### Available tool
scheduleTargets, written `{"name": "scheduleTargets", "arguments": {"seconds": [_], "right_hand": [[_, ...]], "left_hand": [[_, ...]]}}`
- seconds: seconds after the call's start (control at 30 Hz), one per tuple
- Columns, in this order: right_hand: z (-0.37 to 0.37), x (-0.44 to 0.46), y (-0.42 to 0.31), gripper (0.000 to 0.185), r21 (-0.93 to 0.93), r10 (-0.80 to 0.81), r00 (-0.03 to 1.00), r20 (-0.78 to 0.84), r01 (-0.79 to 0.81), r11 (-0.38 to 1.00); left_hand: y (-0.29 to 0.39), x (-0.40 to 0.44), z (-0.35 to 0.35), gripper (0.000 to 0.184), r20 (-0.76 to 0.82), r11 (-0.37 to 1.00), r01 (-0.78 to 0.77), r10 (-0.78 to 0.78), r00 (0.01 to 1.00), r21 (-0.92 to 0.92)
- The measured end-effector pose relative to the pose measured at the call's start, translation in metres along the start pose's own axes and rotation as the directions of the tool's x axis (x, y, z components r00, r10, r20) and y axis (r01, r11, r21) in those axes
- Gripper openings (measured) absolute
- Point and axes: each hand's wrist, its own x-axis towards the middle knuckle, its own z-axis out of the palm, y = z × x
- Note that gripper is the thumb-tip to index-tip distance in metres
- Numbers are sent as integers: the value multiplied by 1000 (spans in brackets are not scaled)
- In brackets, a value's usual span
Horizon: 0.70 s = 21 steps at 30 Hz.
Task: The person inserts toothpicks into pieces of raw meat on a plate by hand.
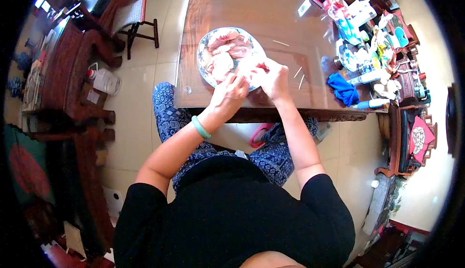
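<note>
A round plate (202,66) with a blue pattern stands near the table's front left corner, holding several pieces of pale pink raw meat (221,65). Over the plate's front right edge, my left hand (231,92) and my right hand (273,80) are close together, both with bent fingers. Between them is a pinkish piece of meat (248,70), which both hands pinch. A green bangle circles my left wrist. Thin pale sticks (297,72) lie on the table to the right of the plate.
The glass-topped wooden table (242,6) carries a blue cloth (343,89), bottles and bags along its right side. A small clear round object (187,90) lies at the front left corner. To the left on the floor stand a stool (130,21) and a plastic jug (105,81).
</note>
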Motion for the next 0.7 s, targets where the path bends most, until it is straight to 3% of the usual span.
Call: {"name": "scheduleTargets", "arguments": {"seconds": [0.17,0.23,0.27,0.37,0.4,0.5,0.53,0.57,0.67,0.7], "right_hand": [[-2,5,-2,10,130,147,988,-53,-139,982],[0,2,-1,11,-34,-42,999,7,42,999],[13,-6,8,11,104,53,998,37,-56,993],[0,5,1,12,48,68,998,-15,-67,997],[-3,8,-4,12,176,196,981,-9,-191,966],[0,8,0,12,61,56,998,18,-57,996],[11,1,5,11,42,80,995,66,-83,996],[14,-1,7,11,108,84,994,63,-90,990],[5,7,1,11,73,85,996,20,-87,994],[4,9,-1,11,174,119,993,10,-119,977]], "left_hand": [[-3,1,-2,23,20,999,-23,23,1000,32],[-1,0,-3,23,6,999,-34,34,999,42],[-2,0,-2,23,25,1000,-17,17,1000,-6],[-2,1,-2,24,22,1000,-3,4,1000,-30],[-2,0,-3,23,5,1000,-21,21,1000,-14],[-2,0,0,22,23,1000,-9,9,1000,-26],[-2,0,1,22,22,1000,-13,14,1000,-27],[-2,-1,3,26,17,999,-1,1,1000,-35],[-5,-2,3,31,5,997,28,-28,1000,-67],[-6,-2,3,32,-3,995,26,-27,1000,-98]]}}
